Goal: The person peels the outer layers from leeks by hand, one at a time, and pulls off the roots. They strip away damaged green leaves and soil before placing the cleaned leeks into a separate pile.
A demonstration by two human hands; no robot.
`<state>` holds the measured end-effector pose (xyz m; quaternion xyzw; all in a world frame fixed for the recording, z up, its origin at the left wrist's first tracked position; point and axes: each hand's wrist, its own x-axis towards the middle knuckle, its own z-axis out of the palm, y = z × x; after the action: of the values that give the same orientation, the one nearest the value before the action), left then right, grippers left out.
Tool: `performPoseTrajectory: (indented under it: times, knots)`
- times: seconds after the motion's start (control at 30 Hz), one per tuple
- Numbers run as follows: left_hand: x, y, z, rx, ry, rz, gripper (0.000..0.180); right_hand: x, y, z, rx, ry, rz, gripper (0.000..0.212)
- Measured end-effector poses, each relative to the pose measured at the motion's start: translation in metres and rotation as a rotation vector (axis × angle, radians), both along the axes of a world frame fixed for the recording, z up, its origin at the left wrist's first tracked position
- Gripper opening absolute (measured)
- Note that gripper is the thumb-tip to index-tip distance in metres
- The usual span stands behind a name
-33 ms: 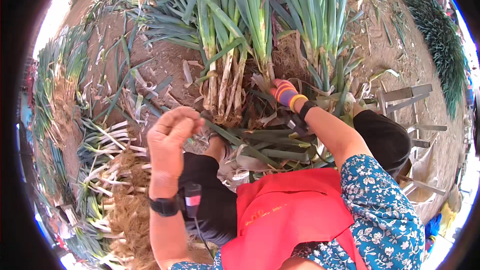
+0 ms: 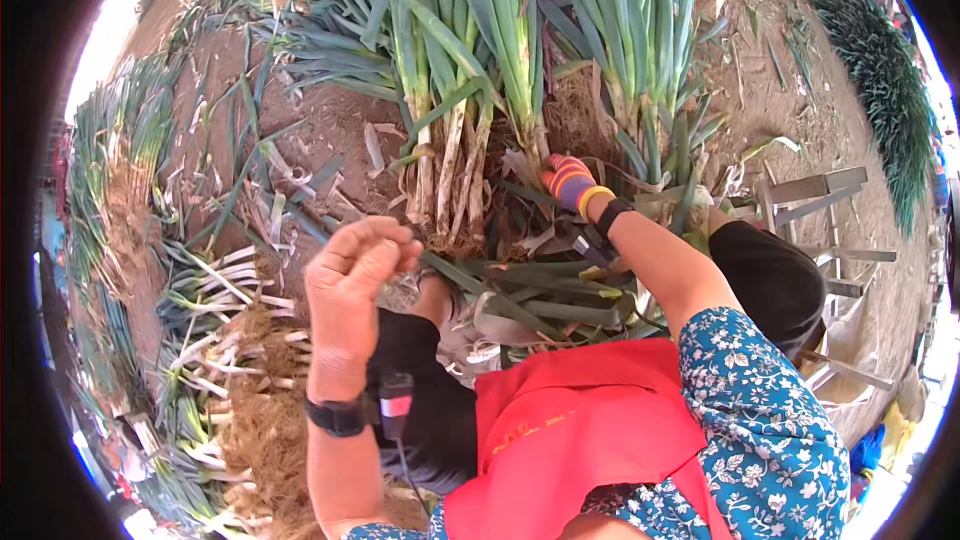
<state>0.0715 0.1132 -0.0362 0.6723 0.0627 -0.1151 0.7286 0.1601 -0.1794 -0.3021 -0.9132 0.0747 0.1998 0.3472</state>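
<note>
My left hand (image 2: 352,275) is bare and raised above my left knee, its fingers curled in against the thumb. Whatever it may pinch is too hidden to name. A striped glove covers my right hand (image 2: 570,183), which reaches down to the pale lower stalk of a leek (image 2: 535,135). Its fingers are closed there, partly hidden by leaves and dry skins. Just left of that stalk lie several more leeks (image 2: 450,165) with soiled white shanks and roots toward me. Another bunch of leeks (image 2: 640,70) lies to the right, green leaves pointing away.
Trimmed leeks with brown roots (image 2: 255,400) are piled at my left. Loose green leaves (image 2: 540,300) cover the ground between my feet. A wooden frame (image 2: 820,185) stands beside my right knee. More leeks (image 2: 130,170) lie at far left, and a long green heap (image 2: 865,70) at far right.
My left hand has shifted slightly to the right and a little toward me. My right hand stays at the leek stalk.
</note>
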Motion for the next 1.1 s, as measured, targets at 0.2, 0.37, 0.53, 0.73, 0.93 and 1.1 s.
performPoseTrajectory:
  times: [0.2,0.37,0.53,0.73,0.93,1.1]
  knots:
    - [0.008,-0.032,-0.004,0.121,0.068,-0.001,0.020,0.044,0.033,-0.018,-0.061,0.115,-0.178,0.040]
    - [0.020,-0.054,-0.001,-0.007,0.088,-0.032,0.021,0.032,0.018,-0.081,-0.110,-0.486,0.277,0.017]
    - [0.011,-0.050,-0.002,-0.018,0.048,-0.010,0.021,-0.025,0.039,0.044,0.762,-0.065,-0.230,0.017]
    - [0.008,-0.071,-0.010,-0.048,-0.027,0.021,0.023,-0.047,0.023,0.164,0.319,-0.885,0.127,0.031]
    - [0.020,-0.071,-0.008,-0.295,-0.122,0.180,0.036,-0.083,0.038,0.222,0.043,-0.733,0.284,0.040]
    - [0.024,-0.064,-0.012,-0.517,-0.035,0.157,0.034,-0.137,0.054,0.204,0.081,-0.526,0.364,0.043]
